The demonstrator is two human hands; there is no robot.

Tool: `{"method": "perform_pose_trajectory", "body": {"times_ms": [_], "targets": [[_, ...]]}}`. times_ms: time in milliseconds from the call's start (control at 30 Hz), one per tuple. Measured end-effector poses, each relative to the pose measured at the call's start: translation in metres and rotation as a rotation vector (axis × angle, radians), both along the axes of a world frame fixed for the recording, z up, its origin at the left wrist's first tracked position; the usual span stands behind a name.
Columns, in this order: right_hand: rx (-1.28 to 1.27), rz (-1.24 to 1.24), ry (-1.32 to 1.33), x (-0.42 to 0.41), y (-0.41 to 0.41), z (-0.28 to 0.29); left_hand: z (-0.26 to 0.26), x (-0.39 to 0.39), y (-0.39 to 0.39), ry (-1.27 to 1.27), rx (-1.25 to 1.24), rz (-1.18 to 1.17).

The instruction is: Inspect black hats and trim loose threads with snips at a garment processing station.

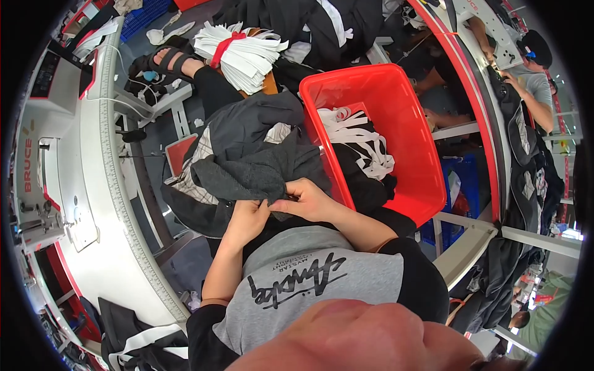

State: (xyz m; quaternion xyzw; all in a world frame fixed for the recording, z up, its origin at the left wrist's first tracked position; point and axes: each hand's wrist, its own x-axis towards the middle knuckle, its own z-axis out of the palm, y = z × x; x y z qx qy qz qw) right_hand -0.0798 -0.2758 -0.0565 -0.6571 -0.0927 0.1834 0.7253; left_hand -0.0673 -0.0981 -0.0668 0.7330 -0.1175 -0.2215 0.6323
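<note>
A dark grey garment [260, 116] with a pale plaid lining [199, 155] lies bunched over my lap. My left hand [248, 217] pinches the garment's near edge between thumb and fingers. Beside it, almost touching, my right hand [307, 200] grips the same edge, its thumb pointing at the left fingertips. A thick charcoal fabric part [241, 174] of the garment is folded over just beyond both hands. Whatever lies between the fingertips is too small to make out. Close to my right forearm stands a red plastic bin [420, 153], with white strips [371, 143] and black fabric inside.
A white sewing-machine table [102, 185] with a ruler edge and a Bruce machine [30, 153] runs along the left. Ahead lies a bundle of white strips [241, 55] tied in red. A person [533, 88] works at another machine on the right. Metal table legs [468, 250] flank me.
</note>
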Motion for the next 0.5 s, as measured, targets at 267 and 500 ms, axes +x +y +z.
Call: {"method": "perform_pose_trajectory", "body": {"times_ms": [267, 500], "targets": [[0.351, 0.203, 0.337, 0.027, -0.015, -0.012, -0.011, 0.024, 0.011, 0.205, -0.454, -0.084], [0.257, 0.150, 0.623, 0.062, -0.006, 0.023, -0.010, 0.068, 0.015, 0.216, -0.576, -0.384]]}}
